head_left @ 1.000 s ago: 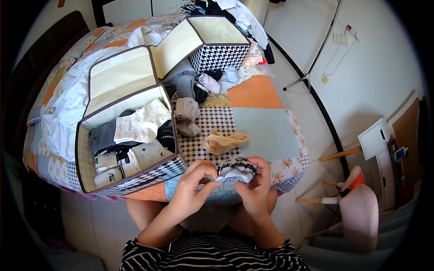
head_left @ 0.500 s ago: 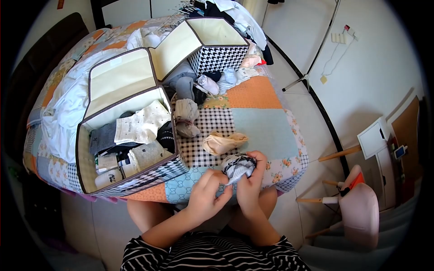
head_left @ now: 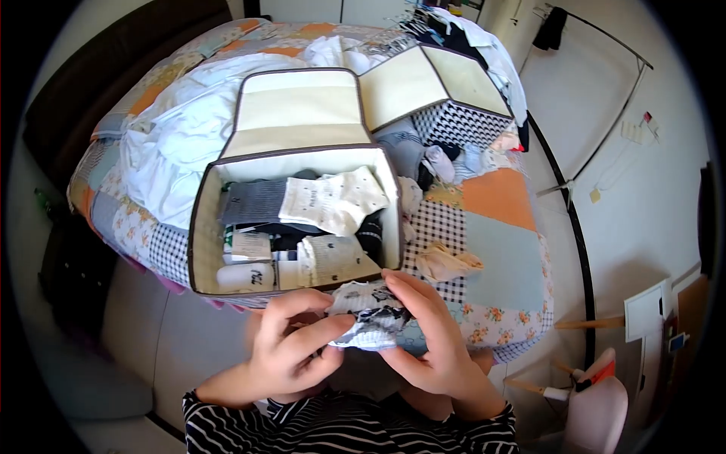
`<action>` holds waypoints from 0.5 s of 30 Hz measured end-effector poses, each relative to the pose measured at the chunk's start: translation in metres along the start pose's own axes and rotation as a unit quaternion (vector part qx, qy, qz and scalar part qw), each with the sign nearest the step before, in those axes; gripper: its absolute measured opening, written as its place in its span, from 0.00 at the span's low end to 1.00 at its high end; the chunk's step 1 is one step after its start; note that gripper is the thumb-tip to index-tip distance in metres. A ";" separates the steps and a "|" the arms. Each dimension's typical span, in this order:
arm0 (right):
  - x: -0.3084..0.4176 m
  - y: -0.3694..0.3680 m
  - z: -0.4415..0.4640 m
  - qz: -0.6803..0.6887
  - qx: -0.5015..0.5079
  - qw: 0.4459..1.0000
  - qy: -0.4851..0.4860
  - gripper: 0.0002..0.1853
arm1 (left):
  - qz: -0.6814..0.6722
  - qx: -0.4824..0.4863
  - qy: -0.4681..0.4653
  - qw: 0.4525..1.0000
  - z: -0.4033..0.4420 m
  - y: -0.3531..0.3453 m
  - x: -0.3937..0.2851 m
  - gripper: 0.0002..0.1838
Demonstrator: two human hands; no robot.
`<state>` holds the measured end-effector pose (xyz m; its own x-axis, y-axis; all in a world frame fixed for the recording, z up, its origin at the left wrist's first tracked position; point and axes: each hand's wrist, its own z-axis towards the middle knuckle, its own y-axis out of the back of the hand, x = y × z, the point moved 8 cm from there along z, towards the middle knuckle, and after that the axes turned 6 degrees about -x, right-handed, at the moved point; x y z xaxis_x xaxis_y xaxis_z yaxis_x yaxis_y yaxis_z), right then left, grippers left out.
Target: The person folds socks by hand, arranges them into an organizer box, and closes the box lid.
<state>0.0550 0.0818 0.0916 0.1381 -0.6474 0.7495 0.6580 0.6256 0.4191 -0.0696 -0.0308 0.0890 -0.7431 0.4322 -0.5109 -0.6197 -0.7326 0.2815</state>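
Note:
A bunched white, grey and black patterned cloth (head_left: 369, 314) is held between both hands, just in front of the near storage box (head_left: 198, 250). My left hand (head_left: 299, 340) pinches its left side with thumb and fingers. On the right side, my right hand (head_left: 431, 333) grips it, fingers behind and thumb below. Inside the open box lie cream dotted socks (head_left: 336, 199), a dark grey sock (head_left: 255, 203), a cream ribbed sock (head_left: 336, 259) and other rolled items. A beige cloth (head_left: 448, 262) rests on the bed to the right of the box.
A second houndstooth box (head_left: 461, 125) stands open behind, with small clothes (head_left: 439, 164) beside it. White fabric (head_left: 178, 144) covers the bed's left part. At the right are a pink chair (head_left: 597, 412), a small white desk (head_left: 644, 310) and a metal rack (head_left: 605, 121).
The view has turned left, so the near box appears more central. Both hands have brought the patterned cloth closer to the box, and its patterned face is spread flatter.

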 end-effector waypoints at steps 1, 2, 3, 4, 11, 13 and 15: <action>0.005 -0.007 0.012 -0.002 0.008 1.000 0.017 0.37 | 0.019 0.005 -0.008 1.000 0.006 0.016 0.002 0.15; 0.011 -0.013 0.024 -0.004 0.014 0.999 0.033 0.38 | 0.037 0.012 -0.016 0.999 0.014 0.031 0.004 0.15; 0.014 -0.019 0.037 -0.003 0.031 0.999 0.034 0.38 | 0.076 0.007 -0.033 0.997 0.022 0.046 0.007 0.15; 0.017 -0.026 0.050 -0.003 0.048 0.998 0.035 0.37 | 0.086 0.005 -0.011 0.996 0.029 0.058 0.013 0.15; -0.012 -0.064 0.115 -0.054 0.108 0.992 -0.030 0.22 | 0.136 0.087 0.112 0.981 0.060 0.081 0.060 0.16; -0.016 -0.070 0.117 -0.129 0.158 0.979 -0.011 0.17 | 0.182 0.167 0.107 0.963 0.058 0.081 0.068 0.15; -0.021 -0.073 0.117 -0.134 0.176 0.975 -0.024 0.15 | 0.164 0.170 0.094 0.967 0.054 0.075 0.075 0.16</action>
<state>-0.0823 0.1003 0.1051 -0.0441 -0.7927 0.6080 0.3701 0.5523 0.7470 -0.1857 -0.0247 0.1158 -0.8742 0.0788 -0.4791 -0.4298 -0.5846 0.6882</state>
